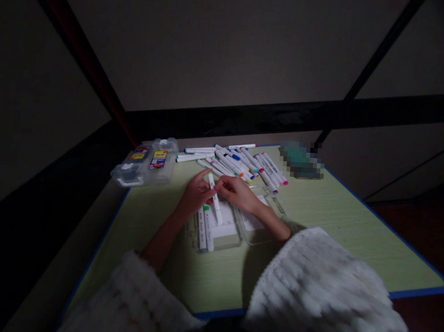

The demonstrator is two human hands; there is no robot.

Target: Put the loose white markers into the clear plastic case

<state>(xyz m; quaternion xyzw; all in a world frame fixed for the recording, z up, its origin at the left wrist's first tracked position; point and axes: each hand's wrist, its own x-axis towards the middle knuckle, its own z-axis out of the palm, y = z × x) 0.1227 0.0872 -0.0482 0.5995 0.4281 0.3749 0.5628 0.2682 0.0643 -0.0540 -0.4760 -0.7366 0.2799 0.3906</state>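
Observation:
Both of my hands pinch one white marker (215, 201) above an open clear plastic case (225, 231) on the green table (327, 227). My left hand (195, 194) grips the marker's upper end. My right hand (237, 192) closes its fingers on the marker's side from the right. Two markers (204, 230), one with a green cap, lie along the left side of the case. A heap of several white markers with coloured caps (240, 163) lies just beyond my hands.
A second clear case with coloured labels (146, 167) sits closed at the table's far left corner. A blurred teal object (300, 161) rests at the far right. The table has a blue edge (417, 293); dark walls surround it.

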